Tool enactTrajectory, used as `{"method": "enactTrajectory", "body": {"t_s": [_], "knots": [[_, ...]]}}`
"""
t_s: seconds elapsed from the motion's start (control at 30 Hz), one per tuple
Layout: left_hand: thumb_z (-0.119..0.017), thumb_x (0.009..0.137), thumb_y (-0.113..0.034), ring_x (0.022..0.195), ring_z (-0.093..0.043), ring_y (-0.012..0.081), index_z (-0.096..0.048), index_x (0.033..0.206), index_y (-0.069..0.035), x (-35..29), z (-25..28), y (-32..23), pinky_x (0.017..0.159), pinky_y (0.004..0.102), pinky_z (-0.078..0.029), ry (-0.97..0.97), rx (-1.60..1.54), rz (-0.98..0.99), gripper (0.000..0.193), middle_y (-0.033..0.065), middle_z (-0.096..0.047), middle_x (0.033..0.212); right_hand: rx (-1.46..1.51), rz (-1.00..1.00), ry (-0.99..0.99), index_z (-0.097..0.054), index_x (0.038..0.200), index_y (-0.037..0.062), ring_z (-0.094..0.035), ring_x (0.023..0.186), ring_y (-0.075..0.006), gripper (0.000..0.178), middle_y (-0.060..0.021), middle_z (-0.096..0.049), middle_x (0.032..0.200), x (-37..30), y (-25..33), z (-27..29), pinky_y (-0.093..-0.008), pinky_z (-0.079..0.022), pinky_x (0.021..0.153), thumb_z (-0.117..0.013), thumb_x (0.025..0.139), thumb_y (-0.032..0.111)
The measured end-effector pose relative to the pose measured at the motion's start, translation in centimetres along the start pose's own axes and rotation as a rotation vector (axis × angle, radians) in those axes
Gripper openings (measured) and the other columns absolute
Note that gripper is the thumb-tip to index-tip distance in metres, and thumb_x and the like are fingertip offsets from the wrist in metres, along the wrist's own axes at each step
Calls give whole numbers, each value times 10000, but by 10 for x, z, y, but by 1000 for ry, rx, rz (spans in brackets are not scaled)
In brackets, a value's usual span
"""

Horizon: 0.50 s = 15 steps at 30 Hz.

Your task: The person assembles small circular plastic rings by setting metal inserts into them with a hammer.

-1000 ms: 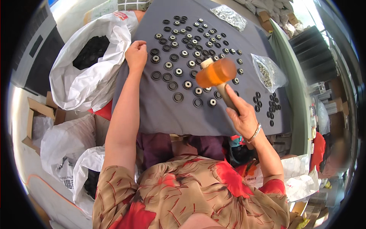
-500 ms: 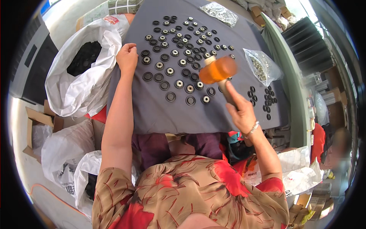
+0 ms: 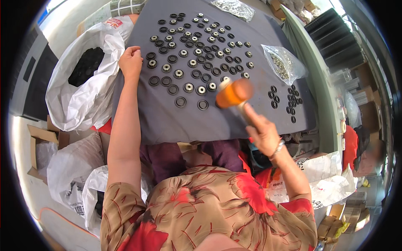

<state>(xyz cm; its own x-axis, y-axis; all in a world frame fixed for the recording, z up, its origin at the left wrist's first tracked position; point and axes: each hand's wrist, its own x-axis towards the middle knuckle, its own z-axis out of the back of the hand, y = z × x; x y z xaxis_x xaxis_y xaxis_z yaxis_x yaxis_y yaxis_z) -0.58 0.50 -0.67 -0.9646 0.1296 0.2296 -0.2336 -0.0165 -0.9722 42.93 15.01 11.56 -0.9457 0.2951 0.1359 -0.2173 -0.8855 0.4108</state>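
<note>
My right hand (image 3: 264, 134) grips a mallet with a translucent orange head (image 3: 235, 93) and a pale handle. The blurred head hangs over the near edge of a spread of parts and hides what lies beneath. My left hand (image 3: 131, 63) rests at the table's left edge, fingers curled closed; what they hold, if anything, is hidden. Several black rings (image 3: 180, 102) lie flat on the dark grey cloth (image 3: 167, 125). Among them sit several black rings with shiny metal centres, such as one black wheel (image 3: 188, 88).
Two small groups of black rings (image 3: 292, 100) lie at the right. Clear plastic bags of small metal parts (image 3: 282, 65) rest at the right and far edges. A white sack of black pieces (image 3: 58, 96) stands left of the table. A green panel (image 3: 326, 108) borders the right.
The mallet has come nearer to me, its head now over the near rings. My left hand keeps its place at the table edge. The whole view has shifted slightly.
</note>
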Motion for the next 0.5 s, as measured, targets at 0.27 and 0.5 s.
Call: {"method": "enactTrajectory", "body": {"t_s": [0.27, 0.5], "knots": [[-585, 858, -98, 566, -605, 92, -690, 960, -24, -2, 2, 6, 533, 239, -483, 8, 10, 34, 164, 29, -655, 709, 166, -1, -39, -348, 1464, 186, -627, 939, -390, 719, -224, -625, 1050, 11, -13, -3, -397, -505, 815, -606, 814, 14], [-578, 864, -94, 556, -599, 86, -686, 966, -16, -3, -1, 0, 521, 239, -480, 11, -43, 34, 168, 26, -644, 702, 10, -166, -96, -382, 1442, 172, -619, 1023, -378, 696, -225, -625, 1139, 59, -32, 3, -400, -487, 870, -603, 803, 7]]}}
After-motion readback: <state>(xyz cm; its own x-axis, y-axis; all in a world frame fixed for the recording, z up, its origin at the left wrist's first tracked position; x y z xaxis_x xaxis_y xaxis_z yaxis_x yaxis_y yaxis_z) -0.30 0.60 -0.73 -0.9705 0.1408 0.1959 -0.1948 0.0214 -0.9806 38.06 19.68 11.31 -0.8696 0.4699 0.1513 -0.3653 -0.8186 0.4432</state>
